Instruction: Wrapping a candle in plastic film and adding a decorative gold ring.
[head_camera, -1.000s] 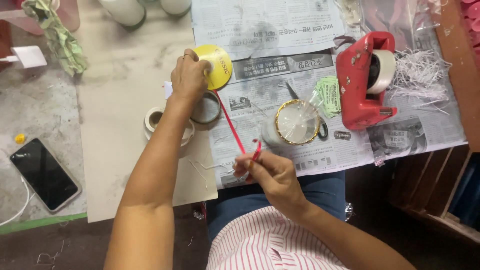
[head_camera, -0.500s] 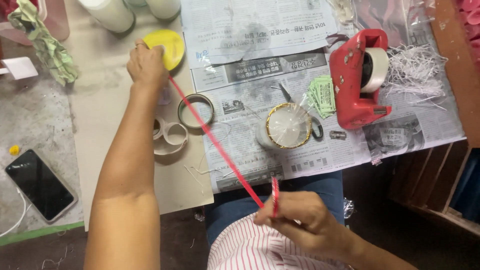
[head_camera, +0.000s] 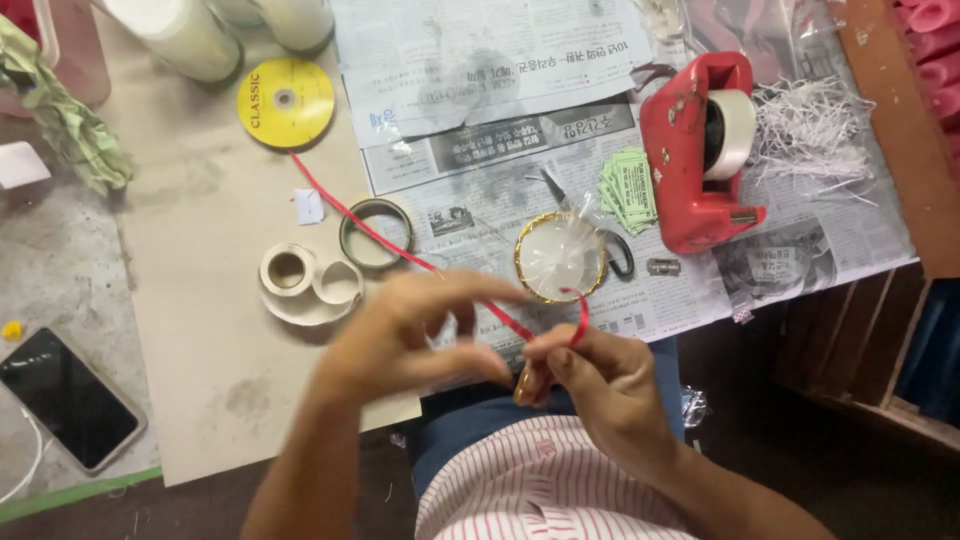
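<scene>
Two hands (head_camera: 420, 340) (head_camera: 590, 385) — red ribbon (head_camera: 400, 250), yellow spool (head_camera: 286, 102)

1. Your smartphone (head_camera: 65, 398) lies at lower left, its rectangular screen dark.
2. The ribbon spool (head_camera: 286, 101) at upper left carries a round yellow label.
3. Small green printed tickets (head_camera: 630, 188) are stacked right of centre, beside the red tape dispenser (head_camera: 700, 150).
</scene>
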